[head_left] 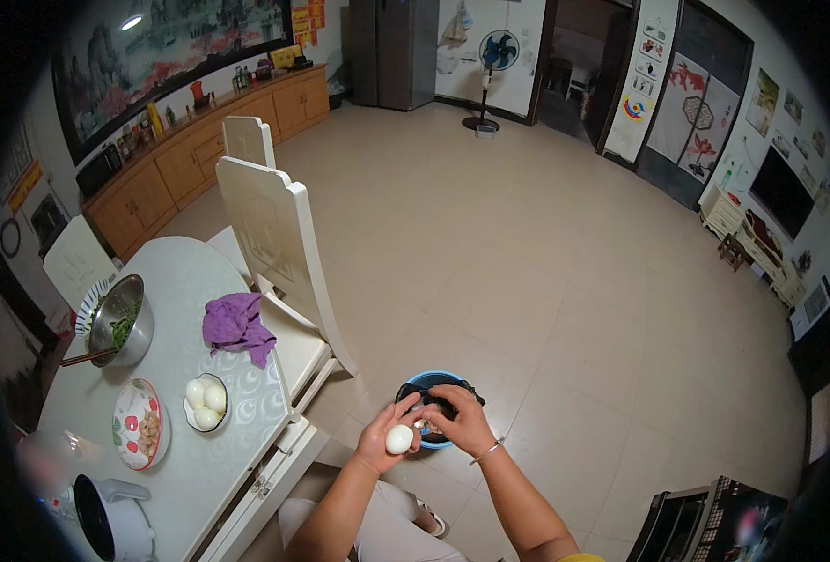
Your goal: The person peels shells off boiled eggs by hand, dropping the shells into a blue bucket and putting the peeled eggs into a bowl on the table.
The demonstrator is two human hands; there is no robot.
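A smooth white peeled egg (399,439) rests in my left hand (381,436), against the palm below the fingers. My right hand (462,420), with a bangle at the wrist, is bent in close to the left fingertips. Its fingers are drawn together, and whatever they may pinch is too small to make out. Both hands are above a blue-rimmed bin (431,377) with a dark liner and small pale bits inside. To the left, a small bowl (191,419) on the table holds several white peeled eggs (211,398).
On the white table (183,272) are a purple cloth (237,324), a steel bowl of greens (138,339) with chopsticks, a patterned bowl of brownish pieces (140,423) and a white pot (126,529). White chairs (279,234) stand beside it. A fan (486,84) is farther back.
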